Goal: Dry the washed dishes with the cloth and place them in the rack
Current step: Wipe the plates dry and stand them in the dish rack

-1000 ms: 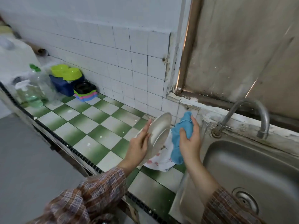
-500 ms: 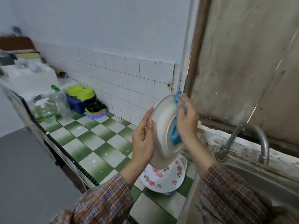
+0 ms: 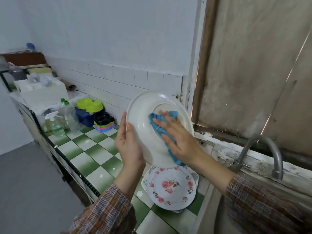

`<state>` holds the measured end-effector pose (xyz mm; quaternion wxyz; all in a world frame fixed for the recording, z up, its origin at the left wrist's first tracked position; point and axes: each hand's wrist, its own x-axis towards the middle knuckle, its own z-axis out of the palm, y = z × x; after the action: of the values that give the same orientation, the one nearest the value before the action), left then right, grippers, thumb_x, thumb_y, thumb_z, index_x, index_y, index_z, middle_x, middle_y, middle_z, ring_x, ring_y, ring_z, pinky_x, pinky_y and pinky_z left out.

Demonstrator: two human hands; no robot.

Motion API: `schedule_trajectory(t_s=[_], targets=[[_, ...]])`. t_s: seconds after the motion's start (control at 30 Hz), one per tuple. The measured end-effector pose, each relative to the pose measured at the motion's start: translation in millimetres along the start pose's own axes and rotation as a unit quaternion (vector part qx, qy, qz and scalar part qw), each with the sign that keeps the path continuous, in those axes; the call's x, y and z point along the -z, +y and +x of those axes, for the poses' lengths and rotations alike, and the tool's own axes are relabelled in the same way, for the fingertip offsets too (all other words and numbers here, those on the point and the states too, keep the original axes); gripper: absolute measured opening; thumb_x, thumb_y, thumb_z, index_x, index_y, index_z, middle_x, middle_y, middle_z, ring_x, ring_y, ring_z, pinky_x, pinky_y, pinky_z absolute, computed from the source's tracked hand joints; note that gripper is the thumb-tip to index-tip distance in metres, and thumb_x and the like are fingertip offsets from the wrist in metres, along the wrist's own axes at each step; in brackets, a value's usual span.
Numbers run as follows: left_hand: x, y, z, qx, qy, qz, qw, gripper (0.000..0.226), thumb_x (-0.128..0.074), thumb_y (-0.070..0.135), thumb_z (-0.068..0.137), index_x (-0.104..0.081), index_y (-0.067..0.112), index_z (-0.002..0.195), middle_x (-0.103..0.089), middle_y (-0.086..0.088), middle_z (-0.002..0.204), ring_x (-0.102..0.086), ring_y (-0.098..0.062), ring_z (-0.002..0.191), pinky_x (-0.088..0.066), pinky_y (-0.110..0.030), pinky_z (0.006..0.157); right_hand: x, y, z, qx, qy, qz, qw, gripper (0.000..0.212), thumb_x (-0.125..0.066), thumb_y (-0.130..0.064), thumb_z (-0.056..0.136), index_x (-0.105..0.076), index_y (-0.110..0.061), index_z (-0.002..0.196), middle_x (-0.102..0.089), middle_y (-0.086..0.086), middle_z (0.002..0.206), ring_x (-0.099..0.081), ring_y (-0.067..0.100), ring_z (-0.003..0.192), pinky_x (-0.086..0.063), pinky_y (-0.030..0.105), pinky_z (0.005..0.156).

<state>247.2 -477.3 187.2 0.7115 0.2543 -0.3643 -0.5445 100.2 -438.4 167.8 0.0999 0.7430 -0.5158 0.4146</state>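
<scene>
I hold a white plate (image 3: 143, 119) upright above the counter, its underside facing me. My left hand (image 3: 130, 147) grips its left rim, with the thumb over the edge and the fingers hidden behind. My right hand (image 3: 179, 141) lies flat with spread, straight fingers and presses a blue cloth (image 3: 155, 119) against the plate's base and lower right side. Below, a plate with a red flower pattern (image 3: 170, 188) lies face up on the counter on top of another dish that is mostly hidden.
The green-and-white checked counter (image 3: 87, 157) runs back left to two plastic bottles (image 3: 57, 124), green bowls (image 3: 89, 104) on a blue box and stacked coloured dishes (image 3: 103, 125). A steel tap (image 3: 263, 149) arches at the right. A tiled wall stands behind.
The white plate has turned so that its underside faces me. My right hand has gone from gripping the cloth at the rim to pressing it flat on the base.
</scene>
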Motion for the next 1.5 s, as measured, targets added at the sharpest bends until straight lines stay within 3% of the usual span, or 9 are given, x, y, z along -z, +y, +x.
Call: schedule_trajectory(t_s=[0.17,0.37,0.53,0.77,0.83,0.97,1.17,1.37,1.5], targets=[[2,0,-20,0.009,-0.053,0.028,0.998,0.032,-0.043,0.011,0.103,-0.058,0.033,0.122,-0.071,0.016,0.101,-0.064,0.002,0.09,-0.051,-0.014,0.076,23,25,28,-0.308,0.191,0.121,0.924,0.038,-0.04,-0.026,0.101,-0.049,-0.023,0.138,-0.034,0.005,0.155,-0.02,0.014,0.147,-0.017,0.034,0.121],[1,-5,-36,-0.026,-0.092,0.077,0.992,0.034,-0.041,0.005,0.102,-0.056,0.025,0.126,-0.06,0.027,0.114,-0.056,0.018,0.104,-0.044,-0.005,0.085,5,-27,14,-0.037,0.046,0.023,0.998,0.04,-0.039,-0.026,0.099,-0.057,-0.016,0.134,-0.046,0.005,0.147,-0.031,0.012,0.143,-0.022,0.034,0.119],[-5,1,-43,-0.059,-0.136,0.102,0.984,0.032,-0.044,0.011,0.102,-0.056,0.034,0.122,-0.061,0.029,0.117,-0.053,0.011,0.116,-0.042,-0.009,0.093,30,-14,53,-0.329,0.196,0.09,0.919,0.037,-0.042,-0.02,0.1,-0.055,-0.017,0.134,-0.056,0.002,0.137,-0.05,0.022,0.126,-0.038,0.026,0.098],[-16,10,-33,-0.071,-0.013,0.029,0.997,0.029,-0.042,0.012,0.103,-0.056,0.021,0.127,-0.064,0.025,0.068,-0.058,0.007,0.064,-0.048,-0.01,0.064,-13,-54,-4,0.075,0.097,-0.088,0.989,0.04,-0.049,-0.017,0.094,-0.058,-0.014,0.132,-0.043,0.01,0.15,-0.031,0.029,0.144,-0.026,0.047,0.117],[-13,13,-27,-0.056,0.035,0.005,0.998,0.028,-0.042,0.015,0.103,-0.06,0.025,0.123,-0.069,0.018,0.093,-0.066,-0.002,0.084,-0.055,-0.022,0.081,-23,-40,-32,0.124,0.096,-0.11,0.981,0.038,-0.05,-0.017,0.095,-0.054,-0.017,0.132,-0.04,0.008,0.15,-0.03,0.031,0.144,-0.027,0.049,0.117],[-4,17,-12,0.006,0.09,-0.043,0.995,0.028,-0.042,0.018,0.104,-0.059,0.028,0.124,-0.066,0.012,0.119,-0.064,-0.009,0.104,-0.053,-0.027,0.093,-28,-6,-68,0.044,0.149,-0.027,0.987,0.036,-0.041,-0.022,0.101,-0.049,-0.014,0.135,-0.035,0.009,0.152,-0.028,0.036,0.144,-0.025,0.045,0.118],[6,25,-11,0.032,-0.01,-0.034,0.999,0.03,-0.041,0.018,0.104,-0.055,0.027,0.129,-0.069,0.009,0.117,-0.065,-0.012,0.106,-0.056,-0.023,0.084,21,23,-31,-0.261,0.231,0.169,0.922,0.035,-0.044,-0.016,0.099,-0.046,-0.04,0.124,-0.039,-0.014,0.145,-0.029,0.0,0.141,-0.027,0.028,0.117],[0,33,-29,-0.054,-0.215,0.1,0.97,0.027,-0.048,0.015,0.1,-0.059,0.028,0.12,-0.07,0.026,0.101,-0.064,0.006,0.094,-0.05,-0.012,0.081,49,5,20,-0.204,0.211,0.191,0.937,0.03,-0.045,-0.023,0.094,-0.055,-0.035,0.118,-0.046,-0.007,0.14,-0.039,0.003,0.136,-0.028,0.021,0.115],[-5,27,-40,-0.068,-0.223,0.103,0.967,0.036,-0.039,0.002,0.1,-0.051,0.023,0.127,-0.07,0.028,0.095,-0.064,0.009,0.095,-0.048,-0.009,0.08,23,-47,14,-0.056,0.186,0.067,0.979,0.036,-0.046,-0.022,0.097,-0.06,-0.013,0.128,-0.047,0.006,0.146,-0.039,0.015,0.14,-0.031,0.03,0.115]])
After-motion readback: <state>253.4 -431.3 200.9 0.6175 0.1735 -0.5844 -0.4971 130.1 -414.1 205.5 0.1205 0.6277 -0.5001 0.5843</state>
